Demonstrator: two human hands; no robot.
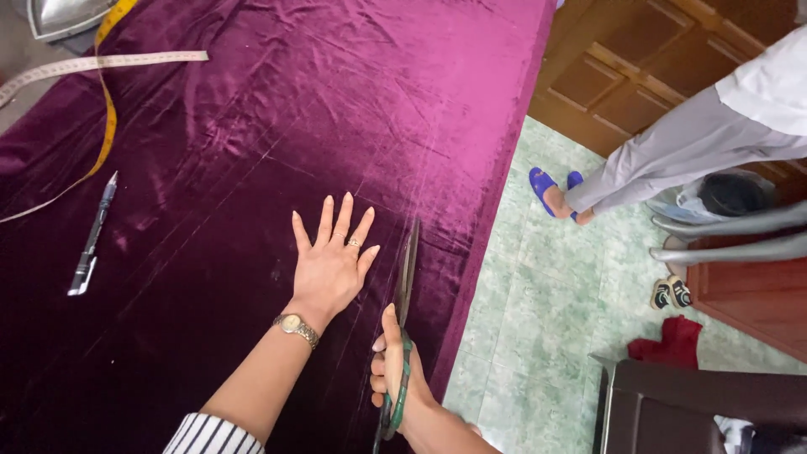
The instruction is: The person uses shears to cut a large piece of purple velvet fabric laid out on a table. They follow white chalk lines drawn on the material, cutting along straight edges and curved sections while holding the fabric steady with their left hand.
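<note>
Velvet fabric [252, 126], deep purple, spread flat over the whole surface, hanging over the edge just right of the grip; faint straight lines visible along the cloth, one passing beneath the blades. Probably laid out flat so that a line can be followed without puckers.

Standing person's legs [672, 160] in pale trousers and blue slippers on the green tiled floor [538, 319], well to the right of the grip and beyond it; apart from the work.

Left hand [332, 261] pressed flat on the fabric, fingers spread, holding nothing, just left of the blades; wristwatch on the wrist, ring on one finger. Placement judged as weighting the cloth against slipping or bunching beside the cutting line.

Right hand [395, 374] wrapped round the green handles of the scissors [403, 324], grip closed on them; long blades pointing away from the body, lying close along the fabric near the edge. Cannot tell whether blades are parted.

Tape measure [105, 101], yellow and white, trailing far up and left of the grip. Utility knife [91, 240] lying loose on the cloth, well left of the flat hand. Corner of a metal iron [63, 17] at the far left top.
</note>
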